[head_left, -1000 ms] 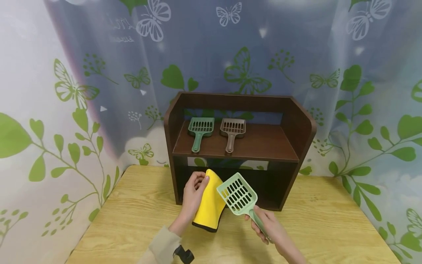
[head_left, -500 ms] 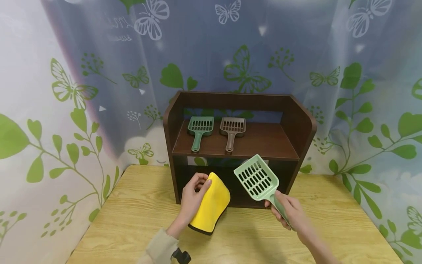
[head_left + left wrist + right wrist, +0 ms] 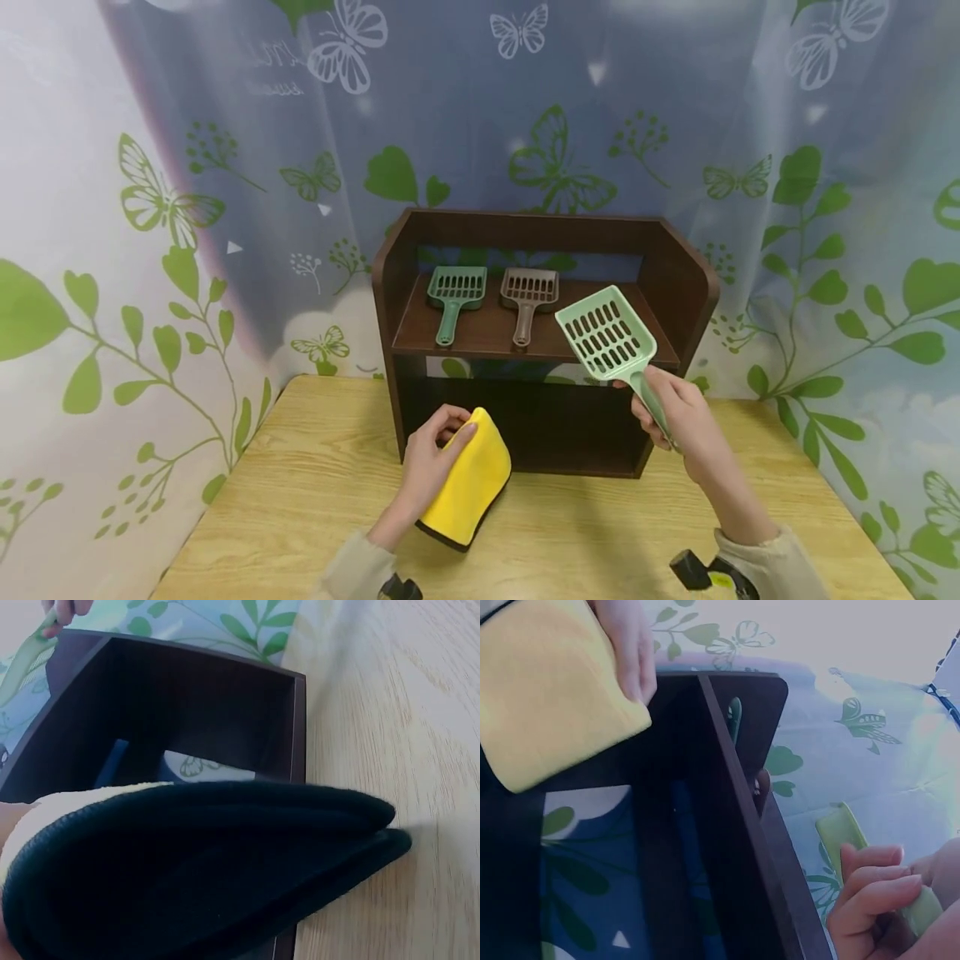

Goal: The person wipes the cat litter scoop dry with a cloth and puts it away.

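Observation:
My left hand (image 3: 433, 454) pinches a folded yellow cloth (image 3: 471, 483) with dark edging, held above the table in front of the shelf. Its dark underside fills much of the left wrist view. My right hand (image 3: 678, 412) grips the handle of a light green slotted litter scoop (image 3: 609, 337). The scoop's head is raised and overlaps the right part of the upper shelf in the head view. In the right wrist view, curled fingers (image 3: 870, 896) wrap the green handle. On the upper shelf lie a darker green litter scoop (image 3: 456, 296) and a brown litter scoop (image 3: 527, 298), side by side.
A dark brown two-tier shelf (image 3: 536, 360) stands at the back of the wooden table (image 3: 322, 467). Its side panels rise beside the upper board. Behind it hangs a curtain (image 3: 450, 108) printed with leaves and butterflies.
The right hand has lifted the light green scoop up and to the right, away from the cloth, to the upper shelf's height. The left hand with the cloth has sunk slightly.

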### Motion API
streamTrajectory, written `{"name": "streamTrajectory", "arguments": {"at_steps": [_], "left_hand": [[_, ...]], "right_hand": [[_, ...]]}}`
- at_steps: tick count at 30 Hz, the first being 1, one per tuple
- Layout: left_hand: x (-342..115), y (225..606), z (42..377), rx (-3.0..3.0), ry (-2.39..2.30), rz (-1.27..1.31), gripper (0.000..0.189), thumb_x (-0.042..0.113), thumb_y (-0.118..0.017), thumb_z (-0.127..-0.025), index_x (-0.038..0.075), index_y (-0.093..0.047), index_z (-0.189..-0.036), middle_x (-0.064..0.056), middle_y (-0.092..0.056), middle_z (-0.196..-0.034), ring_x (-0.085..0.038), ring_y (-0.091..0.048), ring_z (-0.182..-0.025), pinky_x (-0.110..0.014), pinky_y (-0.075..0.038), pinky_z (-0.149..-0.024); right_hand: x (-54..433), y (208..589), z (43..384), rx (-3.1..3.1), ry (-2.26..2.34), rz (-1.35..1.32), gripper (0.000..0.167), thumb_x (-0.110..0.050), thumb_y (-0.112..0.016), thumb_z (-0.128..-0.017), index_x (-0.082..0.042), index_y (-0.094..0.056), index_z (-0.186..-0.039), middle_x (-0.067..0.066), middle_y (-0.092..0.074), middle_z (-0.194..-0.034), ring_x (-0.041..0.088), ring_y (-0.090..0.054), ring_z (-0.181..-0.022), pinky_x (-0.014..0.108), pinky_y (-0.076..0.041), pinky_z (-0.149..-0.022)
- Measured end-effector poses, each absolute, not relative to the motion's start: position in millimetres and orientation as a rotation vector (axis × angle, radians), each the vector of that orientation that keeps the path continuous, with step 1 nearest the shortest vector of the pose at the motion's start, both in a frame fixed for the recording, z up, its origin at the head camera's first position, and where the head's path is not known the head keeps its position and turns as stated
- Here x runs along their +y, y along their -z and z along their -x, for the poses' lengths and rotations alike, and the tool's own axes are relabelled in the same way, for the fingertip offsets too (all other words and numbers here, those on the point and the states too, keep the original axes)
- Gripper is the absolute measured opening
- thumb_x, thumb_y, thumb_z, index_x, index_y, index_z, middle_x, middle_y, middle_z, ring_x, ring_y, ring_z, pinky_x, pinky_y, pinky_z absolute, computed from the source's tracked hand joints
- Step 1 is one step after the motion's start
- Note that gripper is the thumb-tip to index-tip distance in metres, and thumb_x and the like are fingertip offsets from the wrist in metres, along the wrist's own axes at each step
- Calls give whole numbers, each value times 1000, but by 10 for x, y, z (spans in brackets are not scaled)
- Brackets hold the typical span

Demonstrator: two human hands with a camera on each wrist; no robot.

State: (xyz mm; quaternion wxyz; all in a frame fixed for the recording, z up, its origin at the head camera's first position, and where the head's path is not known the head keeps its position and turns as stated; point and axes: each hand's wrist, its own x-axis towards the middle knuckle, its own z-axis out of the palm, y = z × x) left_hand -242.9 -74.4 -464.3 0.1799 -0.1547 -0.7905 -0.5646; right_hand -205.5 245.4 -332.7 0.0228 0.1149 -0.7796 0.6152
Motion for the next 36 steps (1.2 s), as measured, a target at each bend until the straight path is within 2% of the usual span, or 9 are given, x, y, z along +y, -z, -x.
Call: {"name": "streamTrajectory", "arguments": {"at_steps": [11, 19, 28, 36], "left_hand": [[-1099, 4779, 2397, -2361, 1463, 439, 10, 25, -75, -93, 28, -71, -102, 13, -69, -89, -11, -60, -74, -24, -51, -67], [-1439, 4884, 2339, -2461, 1326, 322, 10, 29, -76, -91, 28, -73, -101, 13, -71, -91, -11, -63, -81, -27, -51, -75], [-1763, 5031, 2253, -2531, 1265, 126, 23, 28, -74, -94, 14, -73, -112, -5, -74, -105, -17, -67, -84, -33, -55, -75], [-2030, 5084, 2195, -2588, 1211, -20, 29, 27, -71, -97, 4, -70, -115, -18, -74, -105, -31, -72, -85, -44, -58, -72]], "right_hand": [[2474, 3030, 2467, -2409, -1917, -329, 46, -31, -28, -112, 8, -50, -125, -7, -56, -76, 6, -47, -60, 23, -44, -50], [2494, 2878, 2744, -2563, -1788, -325, 49, -27, -30, -112, 10, -44, -140, -8, -62, -79, 9, -50, -58, 29, -48, -52], [2494, 2839, 3016, -2794, -1663, -262, 49, -29, -31, -112, 7, -47, -141, -3, -64, -81, 10, -47, -57, 28, -44, -52], [2514, 2854, 3105, -2843, -1670, -248, 46, -27, -31, -111, 7, -50, -136, 0, -61, -80, 8, -45, -54, 25, -42, -49]]}}
